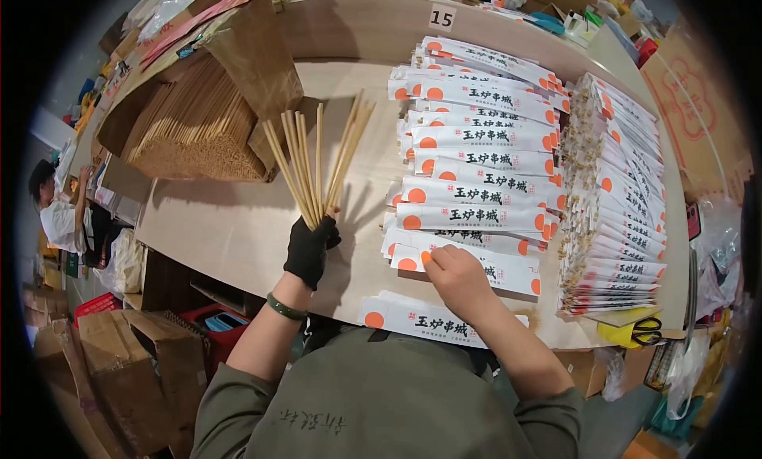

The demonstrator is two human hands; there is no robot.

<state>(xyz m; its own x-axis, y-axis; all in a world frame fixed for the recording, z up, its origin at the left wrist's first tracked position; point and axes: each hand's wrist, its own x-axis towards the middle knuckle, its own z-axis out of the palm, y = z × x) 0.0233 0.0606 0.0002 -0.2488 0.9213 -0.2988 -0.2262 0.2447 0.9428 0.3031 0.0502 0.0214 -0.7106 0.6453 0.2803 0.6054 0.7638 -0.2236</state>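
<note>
A fan of wooden chopsticks [320, 161] is gripped at its lower end in the gloved left hand [309, 249]. The fingertips of the right hand [460, 280] are brought together over a white paper sleeve [516, 273]; whether paper is pinched cannot be told. Black brush-style characters and orange-red discs are printed on the stacked sleeves [486, 134], black numerals on a white card [442, 18].

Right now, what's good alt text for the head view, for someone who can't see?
A black-gloved left hand holds a fan of wooden sticks above a table, while the right hand is over white paper sleeves with orange dots. An open cardboard box packed with more sticks sits at left.
</note>
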